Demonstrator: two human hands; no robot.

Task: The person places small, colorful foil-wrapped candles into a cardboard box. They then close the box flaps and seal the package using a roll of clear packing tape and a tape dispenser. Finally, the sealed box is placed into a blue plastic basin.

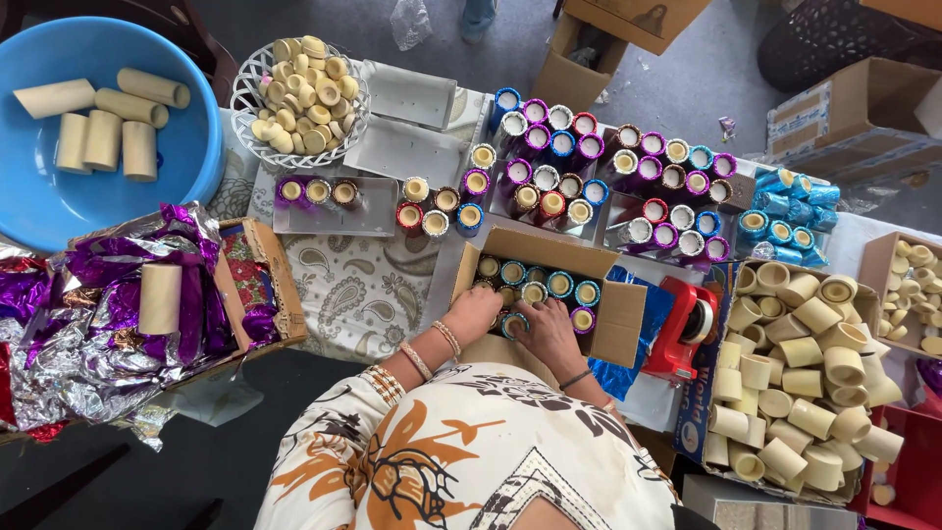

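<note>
Together both hands, left hand (475, 311) and right hand (546, 332), close fingers on one foil-wrapped tube (513, 323); five bare tubes (103, 118) fill the basin (39, 196).

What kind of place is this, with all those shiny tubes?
Probably a small craft or packing workshop. Plain cardboard tubes fill a box, foil-wrapped tubes stand in rows, and both hands reach into a cardboard box of wrapped ones.

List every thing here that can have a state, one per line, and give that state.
Small cardboard box: open, part filled with upright foil-wrapped tubes.
Left hand: inside the box, on tubes.
Right hand: touching a blue-wrapped tube.
Blue basin: holds bare tubes lying flat.
Tape dispenser: idle.
</note>
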